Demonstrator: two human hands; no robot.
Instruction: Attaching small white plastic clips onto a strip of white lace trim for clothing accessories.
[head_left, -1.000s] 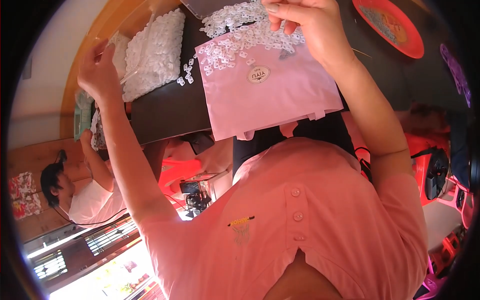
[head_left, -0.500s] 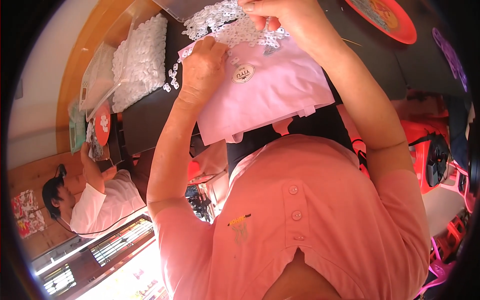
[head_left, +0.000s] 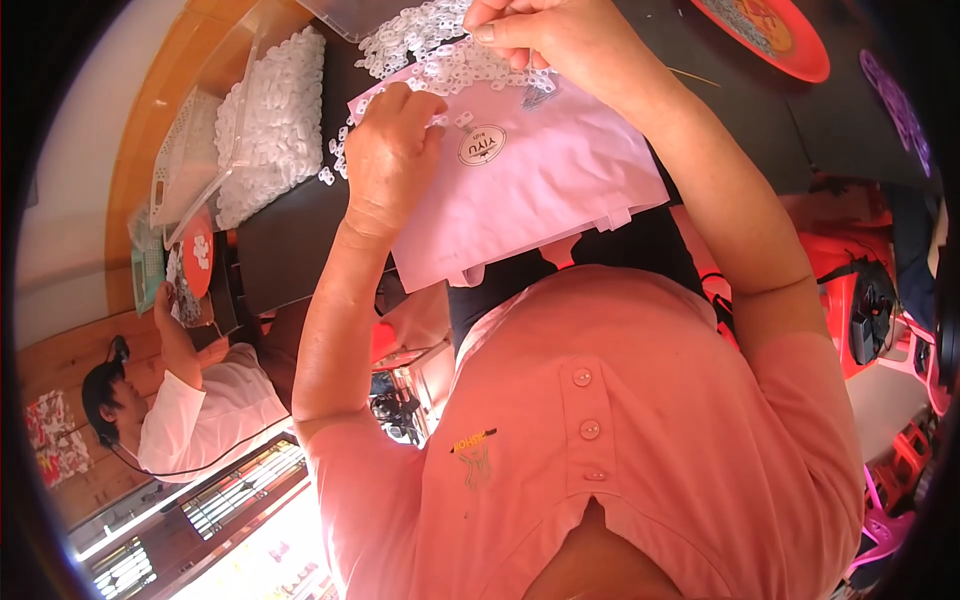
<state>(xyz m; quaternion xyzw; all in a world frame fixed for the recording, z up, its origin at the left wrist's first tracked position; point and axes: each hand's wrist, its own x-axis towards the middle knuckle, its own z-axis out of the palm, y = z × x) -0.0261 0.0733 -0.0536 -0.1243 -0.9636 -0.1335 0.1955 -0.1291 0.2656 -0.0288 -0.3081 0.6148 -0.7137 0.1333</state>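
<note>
At 2 o'clock on our dark tabletop (head_left: 745,140) is a purple openwork piece (head_left: 895,105), and our right hand (head_left: 555,40) partly covers the small white holed pieces (head_left: 470,65) at 12 o'clock, heaped along the far edge of the smooth pink bag (head_left: 560,170). A red dish (head_left: 816,62) between 1 and 2 o'clock contains grey material. Our left hand (head_left: 395,135), at 11 o'clock, has curled fingers; whether either grip is clamped on a piece, we cannot tell.
</note>
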